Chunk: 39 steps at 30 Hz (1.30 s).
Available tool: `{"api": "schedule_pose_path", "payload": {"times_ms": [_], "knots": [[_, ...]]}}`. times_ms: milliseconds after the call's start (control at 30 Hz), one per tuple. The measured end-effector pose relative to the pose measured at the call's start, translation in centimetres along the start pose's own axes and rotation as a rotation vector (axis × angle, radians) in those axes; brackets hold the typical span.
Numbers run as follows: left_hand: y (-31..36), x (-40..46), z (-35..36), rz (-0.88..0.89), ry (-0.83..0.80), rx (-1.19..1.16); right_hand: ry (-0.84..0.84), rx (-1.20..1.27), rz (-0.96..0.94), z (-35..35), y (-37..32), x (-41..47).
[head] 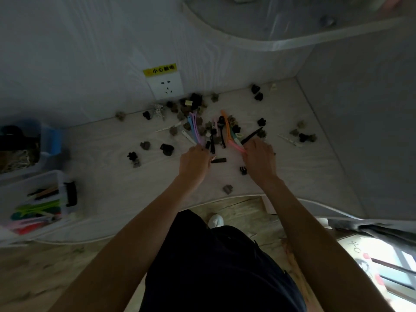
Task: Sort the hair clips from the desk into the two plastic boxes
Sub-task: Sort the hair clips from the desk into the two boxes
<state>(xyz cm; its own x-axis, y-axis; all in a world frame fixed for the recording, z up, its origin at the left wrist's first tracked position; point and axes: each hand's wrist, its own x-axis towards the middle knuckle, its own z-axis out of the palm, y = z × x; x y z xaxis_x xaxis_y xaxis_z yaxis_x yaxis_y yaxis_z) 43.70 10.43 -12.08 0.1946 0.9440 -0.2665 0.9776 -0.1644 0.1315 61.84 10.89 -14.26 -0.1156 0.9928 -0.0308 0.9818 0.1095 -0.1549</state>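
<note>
Several hair clips lie scattered on the white desk [108,167]: small dark claw clips [167,149] and long flat clips. My left hand [195,161] is closed on a bunch of long clips, purple and blue [194,127], that fan out away from me. My right hand [261,156] grips another bunch, with an orange clip [226,123], a pink one and a black one [252,135]. At the far left stand two clear plastic boxes: the near one [54,176] holds long coloured clips, the far one [50,136] holds dark and beige claw clips.
A wall socket [165,85] with a yellow warning label sits on the back wall behind the clips. A grey side panel [360,109] closes the desk on the right. The desk's front edge curves just ahead of my legs, with wooden floor below.
</note>
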Motion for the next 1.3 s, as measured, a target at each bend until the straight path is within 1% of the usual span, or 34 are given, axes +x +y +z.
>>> {"api": "schedule_pose_path", "payload": {"times_ms": [100, 167, 300, 367, 433, 500, 567, 633, 700, 800, 900, 967, 1033, 1133, 1200, 1300], "knots": [[-0.6, -0.2, 0.1, 0.079, -0.037, 0.059, 0.028, 0.090, 0.049, -0.8, 0.1, -0.1], [-1.0, -0.3, 0.4, 0.125, -0.034, 0.097, 0.047, 0.145, 0.054, -1.5, -0.1, 0.1], [-1.2, -0.6, 0.9, 0.170, -0.020, 0.137, -0.021, 0.359, 0.062, -2.3, -1.4, 1.8], [-1.4, -0.7, 1.0, 0.185, 0.015, 0.130, -0.045, 0.404, 0.068, -2.3, -2.4, 3.3], [-2.1, -0.8, 1.2, 0.202, 0.057, 0.117, -0.066, 0.364, 0.066, -1.9, -3.4, 4.9], [-3.1, -1.0, 1.4, 0.212, 0.104, 0.102, -0.099, 0.274, 0.065, -1.1, -3.9, 6.1], [-4.1, -1.1, 1.6, 0.178, 0.125, 0.057, -0.123, 0.178, 0.092, -0.4, -3.7, 6.6], [-4.7, -1.1, 1.6, 0.127, 0.132, 0.023, -0.112, 0.124, 0.120, 0.1, -3.4, 6.5], [-5.2, -0.8, 1.4, 0.104, 0.159, -0.025, -0.101, 0.110, 0.133, 0.0, -3.3, 6.0], [-5.1, -0.4, 1.2, 0.098, 0.183, -0.077, -0.128, 0.099, 0.164, -0.4, -3.0, 5.2], [-4.6, 0.2, 1.0, 0.084, 0.167, -0.037, -0.117, 0.156, 0.251, -1.4, -2.7, 4.6], [-4.5, 0.5, 0.8, 0.066, 0.126, 0.020, -0.083, 0.177, 0.273, -2.2, -2.5, 4.1], [-4.4, 0.7, 0.6, 0.063, 0.088, 0.086, -0.054, 0.209, 0.263, -2.7, -2.3, 3.3], [-4.2, 0.7, 0.7, 0.083, 0.048, 0.153, -0.101, 0.299, 0.215, -3.2, -2.6, 2.2], [-4.1, 0.4, 0.8, 0.105, 0.083, 0.156, -0.121, 0.346, 0.133, -2.9, -3.1, 2.0], [-4.4, -0.4, 0.8, 0.186, 0.179, 0.232, -0.112, 0.401, -0.003, -1.9, -4.6, 2.5]]}}
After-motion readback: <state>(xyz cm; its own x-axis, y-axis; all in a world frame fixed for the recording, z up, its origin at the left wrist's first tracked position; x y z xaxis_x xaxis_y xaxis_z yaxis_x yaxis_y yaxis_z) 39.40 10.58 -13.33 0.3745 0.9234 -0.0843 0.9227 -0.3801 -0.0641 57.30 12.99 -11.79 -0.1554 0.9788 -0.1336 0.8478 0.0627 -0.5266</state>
